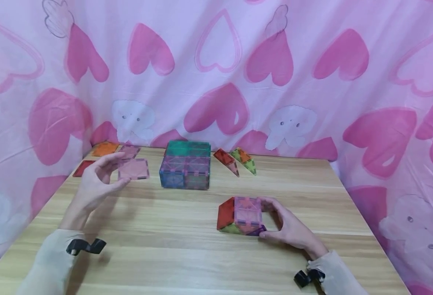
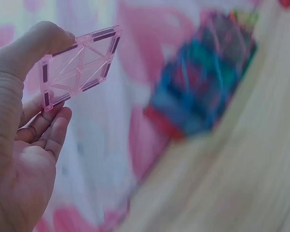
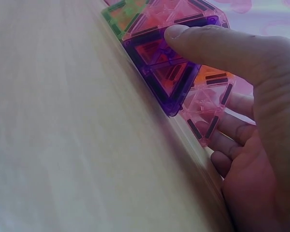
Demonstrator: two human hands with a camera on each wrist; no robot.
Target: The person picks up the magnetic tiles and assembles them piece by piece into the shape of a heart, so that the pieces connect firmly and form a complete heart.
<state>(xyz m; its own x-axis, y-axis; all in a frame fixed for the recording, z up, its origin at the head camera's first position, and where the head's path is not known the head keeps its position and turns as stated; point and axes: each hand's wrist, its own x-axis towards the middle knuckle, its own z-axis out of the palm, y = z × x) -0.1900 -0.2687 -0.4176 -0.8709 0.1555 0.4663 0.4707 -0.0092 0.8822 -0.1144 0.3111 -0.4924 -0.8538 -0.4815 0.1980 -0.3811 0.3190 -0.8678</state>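
Between thumb and fingers, my left hand [image 1: 97,184] pinches a translucent pink square magnetic tile [image 1: 133,169] above the left side of the table. The left wrist view shows the same pink tile [image 2: 79,69] tilted, with crossed ribs inside its frame. My right hand [image 1: 288,225] grips the right side of a small magnetic-tile structure [image 1: 247,212] standing on the table. That structure has a pink top, a red slanted left side and green at the front. In the right wrist view my thumb lies on its purple triangle tile [image 3: 165,65]; fingers reach behind a pink triangle [image 3: 205,108].
A larger box of magnetic tiles [image 1: 185,172], green, pink and blue, stands at the back centre. Two pairs of triangle tiles, red-pink [image 1: 226,161] and orange-green [image 1: 244,159], lie right of it. Orange [image 1: 105,148] and red tiles [image 1: 82,168] lie back left. A pink curtain [image 1: 216,61] hangs behind.
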